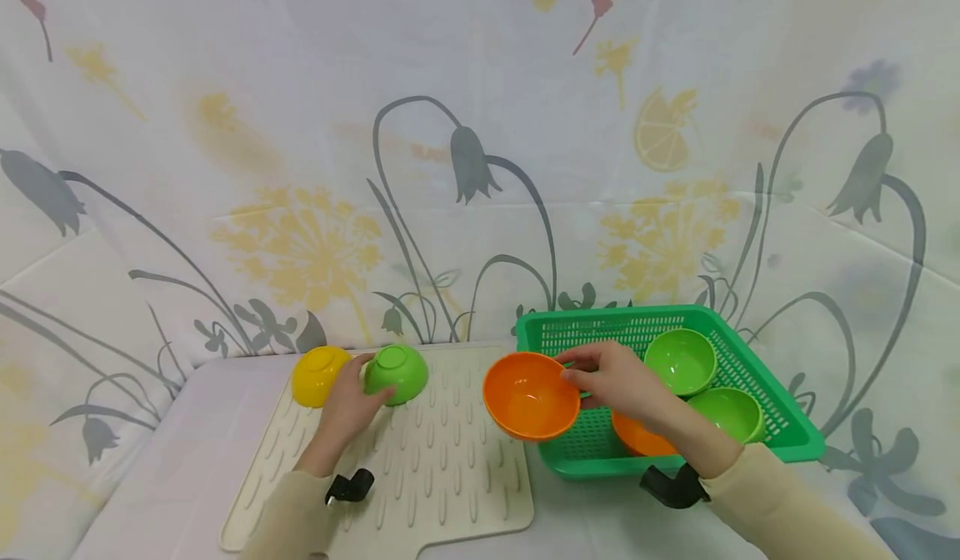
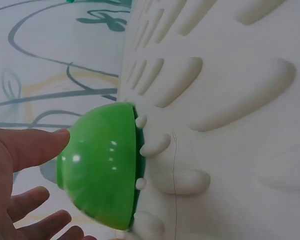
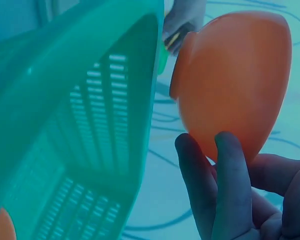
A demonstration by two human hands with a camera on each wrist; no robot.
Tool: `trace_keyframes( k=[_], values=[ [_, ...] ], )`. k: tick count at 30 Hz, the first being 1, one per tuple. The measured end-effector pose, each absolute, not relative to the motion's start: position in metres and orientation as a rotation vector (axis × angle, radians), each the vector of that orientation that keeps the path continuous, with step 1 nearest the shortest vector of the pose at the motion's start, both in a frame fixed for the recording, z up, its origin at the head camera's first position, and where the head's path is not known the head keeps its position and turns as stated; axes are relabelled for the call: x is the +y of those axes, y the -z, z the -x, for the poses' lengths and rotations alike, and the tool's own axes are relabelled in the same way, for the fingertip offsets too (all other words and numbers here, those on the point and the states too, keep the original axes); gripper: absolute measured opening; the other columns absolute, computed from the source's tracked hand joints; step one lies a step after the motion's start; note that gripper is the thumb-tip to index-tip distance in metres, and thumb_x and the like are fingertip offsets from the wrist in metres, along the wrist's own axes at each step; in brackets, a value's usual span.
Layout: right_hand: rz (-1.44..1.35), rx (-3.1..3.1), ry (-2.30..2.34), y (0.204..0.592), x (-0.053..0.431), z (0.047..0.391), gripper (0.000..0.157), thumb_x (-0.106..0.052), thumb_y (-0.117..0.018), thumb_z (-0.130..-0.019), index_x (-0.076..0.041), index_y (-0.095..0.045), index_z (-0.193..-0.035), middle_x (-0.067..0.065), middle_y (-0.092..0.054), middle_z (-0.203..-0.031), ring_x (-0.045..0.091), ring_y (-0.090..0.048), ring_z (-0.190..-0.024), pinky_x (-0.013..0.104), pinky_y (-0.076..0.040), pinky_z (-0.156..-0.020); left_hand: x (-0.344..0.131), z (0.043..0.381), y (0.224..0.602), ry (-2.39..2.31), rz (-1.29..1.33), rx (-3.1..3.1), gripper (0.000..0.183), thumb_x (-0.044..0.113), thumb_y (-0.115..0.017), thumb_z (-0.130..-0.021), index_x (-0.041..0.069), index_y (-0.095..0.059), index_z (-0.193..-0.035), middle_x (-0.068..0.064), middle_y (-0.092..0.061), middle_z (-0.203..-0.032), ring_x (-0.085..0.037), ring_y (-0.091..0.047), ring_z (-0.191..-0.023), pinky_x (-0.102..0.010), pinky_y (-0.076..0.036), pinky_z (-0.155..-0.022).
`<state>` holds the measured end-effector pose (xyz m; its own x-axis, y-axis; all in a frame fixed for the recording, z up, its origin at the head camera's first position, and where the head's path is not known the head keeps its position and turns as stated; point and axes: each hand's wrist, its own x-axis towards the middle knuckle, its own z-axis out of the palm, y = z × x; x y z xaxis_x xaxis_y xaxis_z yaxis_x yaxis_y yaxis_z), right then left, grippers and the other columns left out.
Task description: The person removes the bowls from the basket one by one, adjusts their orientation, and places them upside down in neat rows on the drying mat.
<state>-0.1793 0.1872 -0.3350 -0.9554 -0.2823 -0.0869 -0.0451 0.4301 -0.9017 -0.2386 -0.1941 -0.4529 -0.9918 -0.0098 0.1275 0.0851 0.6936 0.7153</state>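
Observation:
My right hand (image 1: 618, 381) pinches the side of an orange bowl (image 1: 525, 397), thumb and fingers at its rim. The bowl is held up beside the basket's left end, its inside facing the head camera. In the right wrist view the fingers (image 3: 230, 170) press on the bowl's outer wall. My left hand (image 1: 352, 406) is at an upside-down green bowl (image 1: 401, 370) on the cream drying mat (image 1: 450, 485). In the left wrist view its thumb (image 2: 45, 147) lies at the bowl's base, the other fingers spread loosely. An upside-down yellow bowl (image 1: 313, 377) sits left of it, partly behind that hand.
A green perforated basket (image 1: 798, 435) stands to the right. Inside are two green bowls, one at the back (image 1: 681, 362) and one in front (image 1: 727, 414), plus another orange bowl (image 1: 637, 437) partly hidden by my right arm. A flower-patterned cloth (image 1: 480, 277) hangs behind the table.

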Motion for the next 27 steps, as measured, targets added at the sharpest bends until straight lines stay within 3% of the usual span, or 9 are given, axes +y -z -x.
trace_keyframes(
  k=[10, 19, 27],
  values=[
    [0.238, 2.435, 1.567, 0.348, 0.163, 0.179, 0.03, -0.008, -0.062, -0.098, 0.004, -0.064, -0.126, 0.013, -0.07, -0.109, 0.024, -0.071, -0.088, 0.039, -0.061, -0.072, -0.187, 0.209, 0.437, 1.242, 0.355, -2.631, 0.065, 0.014, -0.076, -0.088, 0.002, -0.046, -0.144, -0.021, -0.046, -0.146, -0.04, -0.046, -0.13, -0.055, -0.048, -0.098],
    [0.225, 2.415, 1.59, 0.358, 0.137, 0.175, 0.028, -0.008, -0.063, -0.097, 0.002, -0.066, -0.124, 0.011, -0.071, -0.108, 0.023, -0.071, -0.088, 0.038, -0.061, -0.07, -0.179, 0.182, 0.425, 1.603, 0.544, -2.498, 0.058, 0.012, -0.074, -0.091, 0.007, -0.049, -0.144, -0.013, -0.048, -0.147, -0.037, -0.044, -0.135, -0.05, -0.047, -0.101],
    [0.235, 2.414, 1.647, 0.371, 0.123, 0.175, 0.027, -0.006, -0.063, -0.097, 0.004, -0.066, -0.122, 0.014, -0.069, -0.109, 0.023, -0.071, -0.086, 0.039, -0.061, -0.069, -0.175, 0.166, 0.424, 1.783, 0.536, -2.471, 0.055, 0.015, -0.074, -0.091, 0.012, -0.052, -0.141, -0.005, -0.054, -0.142, -0.032, -0.048, -0.132, -0.037, -0.05, -0.101]
  ],
)
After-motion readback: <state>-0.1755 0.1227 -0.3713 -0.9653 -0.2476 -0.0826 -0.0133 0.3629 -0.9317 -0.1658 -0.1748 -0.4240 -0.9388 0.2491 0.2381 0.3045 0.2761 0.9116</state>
